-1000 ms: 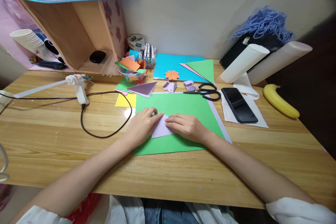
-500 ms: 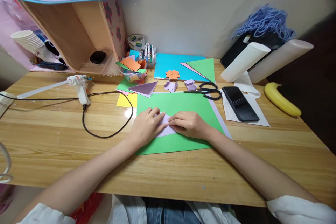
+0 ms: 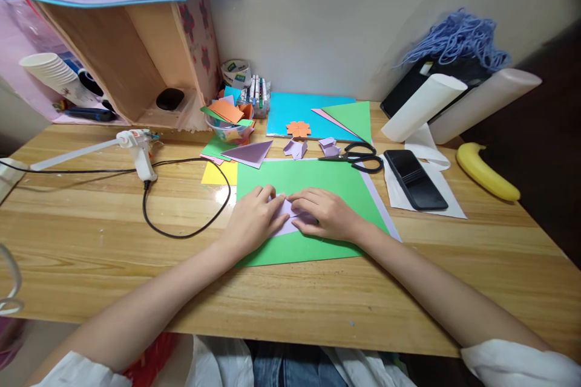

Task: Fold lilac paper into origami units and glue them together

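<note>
Right hand (image 3: 324,216) now part-open, thumb spread from fingers, touching purple paper (image 3: 285,228); left hand (image 3: 254,216), half-curled, still on it, grip unclear.

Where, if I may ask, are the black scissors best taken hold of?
I'd take the scissors by their handle loops, probably coming from the right: the loops lie spread on that side, near the phone, while the blades point left along the far edge of the green sheet.

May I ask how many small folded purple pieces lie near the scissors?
2: one piece before the orange flower shape, another behind the scissor blades. Others may be hidden.
</note>
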Available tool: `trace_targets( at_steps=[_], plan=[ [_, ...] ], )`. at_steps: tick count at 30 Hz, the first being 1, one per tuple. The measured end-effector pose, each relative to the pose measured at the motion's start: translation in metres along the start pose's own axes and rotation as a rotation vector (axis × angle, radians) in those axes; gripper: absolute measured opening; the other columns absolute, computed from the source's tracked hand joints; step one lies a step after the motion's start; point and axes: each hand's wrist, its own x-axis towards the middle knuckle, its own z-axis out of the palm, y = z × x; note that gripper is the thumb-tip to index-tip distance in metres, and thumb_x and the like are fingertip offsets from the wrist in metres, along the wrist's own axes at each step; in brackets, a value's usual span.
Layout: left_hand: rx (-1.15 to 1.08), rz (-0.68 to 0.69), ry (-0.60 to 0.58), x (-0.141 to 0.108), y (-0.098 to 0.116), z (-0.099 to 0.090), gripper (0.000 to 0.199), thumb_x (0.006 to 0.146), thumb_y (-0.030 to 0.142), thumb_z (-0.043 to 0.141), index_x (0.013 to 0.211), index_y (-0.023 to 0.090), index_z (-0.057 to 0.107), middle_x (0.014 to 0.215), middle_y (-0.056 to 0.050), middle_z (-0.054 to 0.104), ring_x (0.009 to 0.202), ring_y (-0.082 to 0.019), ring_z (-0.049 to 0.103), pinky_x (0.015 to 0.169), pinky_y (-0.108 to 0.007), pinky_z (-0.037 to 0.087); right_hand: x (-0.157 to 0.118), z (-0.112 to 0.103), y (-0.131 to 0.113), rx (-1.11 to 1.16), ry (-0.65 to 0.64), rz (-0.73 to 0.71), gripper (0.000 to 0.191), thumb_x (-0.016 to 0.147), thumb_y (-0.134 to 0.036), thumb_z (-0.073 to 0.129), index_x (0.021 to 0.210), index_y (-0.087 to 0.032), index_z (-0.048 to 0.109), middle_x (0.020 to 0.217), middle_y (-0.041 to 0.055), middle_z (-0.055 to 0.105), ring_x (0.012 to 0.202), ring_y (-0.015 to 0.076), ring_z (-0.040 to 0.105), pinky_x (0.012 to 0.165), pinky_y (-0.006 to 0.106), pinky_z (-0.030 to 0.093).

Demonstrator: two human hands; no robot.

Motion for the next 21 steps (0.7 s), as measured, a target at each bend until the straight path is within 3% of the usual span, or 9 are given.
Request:
trace_targets(
  at_steps=[5, 11, 17, 21],
  plan=[
    [-0.016, 0.005, -0.004, 0.0001, -0.0012, 0.0003, 0.034, 0.086, 0.038, 0.045, 0.113, 0.018, 0.054, 0.1, -0.008, 0.052, 0.087, -0.021, 0.048, 0.072, -0.033, 0.042, 0.0016, -0.001, 0.0014, -0.115, 0.021, -0.031, 0.016, 0.083, -0.029, 0.049, 0.078, -0.015, 0.057, 0.075, 0.0052, 0.061, 0.073, 0.0169, 0.053, 0.064, 0.028, 0.042],
    [-0.028, 0.003, 0.004, 0.0006, -0.002, 0.0006, 0.036, 0.086, 0.039, 0.046, 0.114, 0.018, 0.054, 0.099, -0.008, 0.053, 0.086, -0.022, 0.048, 0.072, -0.033, 0.042, -0.0007, -0.0015, 0.0052, -0.297, 0.193, -0.193, 0.029, 0.083, -0.022, 0.051, 0.055, -0.018, 0.05, 0.051, -0.0015, 0.049, 0.053, 0.0112, 0.042, 0.049, 0.025, 0.031],
    [-0.082, -0.002, 0.025, -0.0006, -0.0023, 0.0033, 0.035, 0.085, 0.037, 0.047, 0.114, 0.018, 0.054, 0.102, -0.009, 0.051, 0.086, -0.021, 0.049, 0.072, -0.033, 0.043, -0.0051, -0.0001, 0.006, -0.383, 0.304, -0.273, 0.037, 0.081, -0.016, 0.053, 0.046, -0.018, 0.042, 0.042, -0.0043, 0.042, 0.045, 0.0097, 0.034, 0.043, 0.027, 0.022],
    [-0.18, -0.044, 0.061, -0.002, -0.0043, 0.0076, 0.031, 0.087, 0.033, 0.045, 0.113, 0.02, 0.056, 0.1, -0.008, 0.051, 0.088, -0.02, 0.049, 0.073, -0.032, 0.043, -0.0074, 0.0008, 0.0078, -0.365, 0.35, -0.223, 0.037, 0.079, -0.017, 0.057, 0.046, -0.018, 0.041, 0.04, -0.0044, 0.042, 0.044, 0.0096, 0.035, 0.042, 0.026, 0.022]
  ],
)
